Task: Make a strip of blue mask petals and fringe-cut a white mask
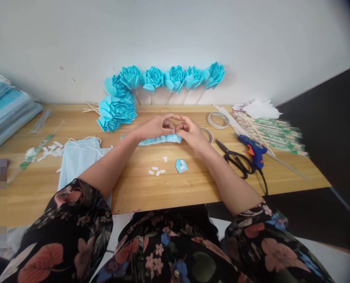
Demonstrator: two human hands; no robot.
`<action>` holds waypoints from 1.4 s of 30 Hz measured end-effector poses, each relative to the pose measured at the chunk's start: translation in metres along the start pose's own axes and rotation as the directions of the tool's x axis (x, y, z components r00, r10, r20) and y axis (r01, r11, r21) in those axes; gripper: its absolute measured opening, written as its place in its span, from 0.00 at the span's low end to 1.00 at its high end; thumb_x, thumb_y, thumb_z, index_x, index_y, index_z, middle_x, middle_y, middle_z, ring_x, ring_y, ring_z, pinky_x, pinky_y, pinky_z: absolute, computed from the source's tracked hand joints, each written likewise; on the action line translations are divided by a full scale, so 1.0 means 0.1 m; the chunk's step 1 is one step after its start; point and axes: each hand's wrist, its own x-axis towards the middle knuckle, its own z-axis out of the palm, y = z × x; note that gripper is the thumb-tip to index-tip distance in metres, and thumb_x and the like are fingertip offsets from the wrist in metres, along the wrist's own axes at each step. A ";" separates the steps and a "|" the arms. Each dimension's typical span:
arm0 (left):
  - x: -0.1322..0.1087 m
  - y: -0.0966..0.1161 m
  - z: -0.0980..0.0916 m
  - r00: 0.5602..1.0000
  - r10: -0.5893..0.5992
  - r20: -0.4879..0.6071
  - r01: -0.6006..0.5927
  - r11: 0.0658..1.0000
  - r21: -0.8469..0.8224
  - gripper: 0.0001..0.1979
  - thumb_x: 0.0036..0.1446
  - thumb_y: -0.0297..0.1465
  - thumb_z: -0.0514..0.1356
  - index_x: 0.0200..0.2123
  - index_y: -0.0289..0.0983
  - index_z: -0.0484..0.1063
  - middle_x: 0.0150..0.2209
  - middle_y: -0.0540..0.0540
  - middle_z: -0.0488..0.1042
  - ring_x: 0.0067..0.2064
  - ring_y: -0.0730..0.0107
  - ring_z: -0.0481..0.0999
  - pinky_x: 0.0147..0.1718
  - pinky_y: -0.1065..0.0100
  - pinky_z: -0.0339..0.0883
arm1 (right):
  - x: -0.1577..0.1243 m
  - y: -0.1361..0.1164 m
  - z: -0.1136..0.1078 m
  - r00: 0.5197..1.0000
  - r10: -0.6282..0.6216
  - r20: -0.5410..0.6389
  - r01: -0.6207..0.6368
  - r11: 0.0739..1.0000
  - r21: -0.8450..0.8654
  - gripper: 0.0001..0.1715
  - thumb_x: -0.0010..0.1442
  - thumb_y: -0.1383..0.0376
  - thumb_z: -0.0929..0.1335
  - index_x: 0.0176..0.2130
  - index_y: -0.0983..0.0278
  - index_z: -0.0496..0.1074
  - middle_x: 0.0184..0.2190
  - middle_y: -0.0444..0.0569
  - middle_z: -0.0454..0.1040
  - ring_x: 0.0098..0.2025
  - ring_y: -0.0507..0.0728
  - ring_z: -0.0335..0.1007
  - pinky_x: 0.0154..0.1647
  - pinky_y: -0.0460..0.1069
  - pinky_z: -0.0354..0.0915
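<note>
My left hand (157, 126) and my right hand (189, 131) meet at the middle of the wooden table (192, 184). Both pinch the top edge of a pleated light-blue strip (160, 139) that lies under them. The fingertips of the two hands touch each other above the strip. A small folded blue piece (181, 165) lies nearer to me, with a few small white tape bits (156, 171) beside it.
Several blue fabric roses on sticks (163, 78) lean on the wall, more roses (116, 112) lie flat. Tape rolls (218, 119), black scissors (236, 160), a blue glue gun (254, 149) and chopstick packets (272, 133) lie right. Face masks (77, 157) and a mask stack (6, 114) lie left.
</note>
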 end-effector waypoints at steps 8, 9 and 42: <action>-0.11 0.18 -0.35 0.935 0.000 -0.355 0.017 0.999 0.044 0.19 0.59 0.30 0.61 0.54 0.33 0.71 0.38 0.43 0.80 0.41 0.68 0.79 0.46 0.64 0.70 | -0.01 0.05 -0.03 0.999 0.008 -0.041 -0.011 0.997 -0.082 0.29 0.50 0.65 0.68 0.53 0.60 0.71 0.30 0.41 0.75 0.32 0.54 0.69 0.35 0.49 0.65; -0.12 0.19 -0.38 0.925 0.005 -0.379 0.016 0.998 0.054 0.17 0.60 0.29 0.60 0.52 0.33 0.72 0.37 0.44 0.80 0.40 0.69 0.79 0.46 0.64 0.71 | -0.01 0.05 -0.03 0.999 0.008 -0.046 -0.013 0.995 -0.098 0.28 0.50 0.65 0.67 0.52 0.60 0.72 0.30 0.42 0.76 0.33 0.54 0.70 0.37 0.49 0.66; -0.43 0.99 -0.08 0.914 0.247 -0.321 -0.047 0.852 0.522 0.13 0.65 0.33 0.57 0.34 0.35 0.80 0.26 0.48 0.77 0.29 0.71 0.75 0.31 0.70 0.65 | -0.08 -0.06 -0.14 0.978 -0.206 0.017 0.167 0.740 -0.651 0.24 0.67 0.65 0.61 0.60 0.66 0.71 0.49 0.54 0.81 0.52 0.62 0.77 0.55 0.56 0.69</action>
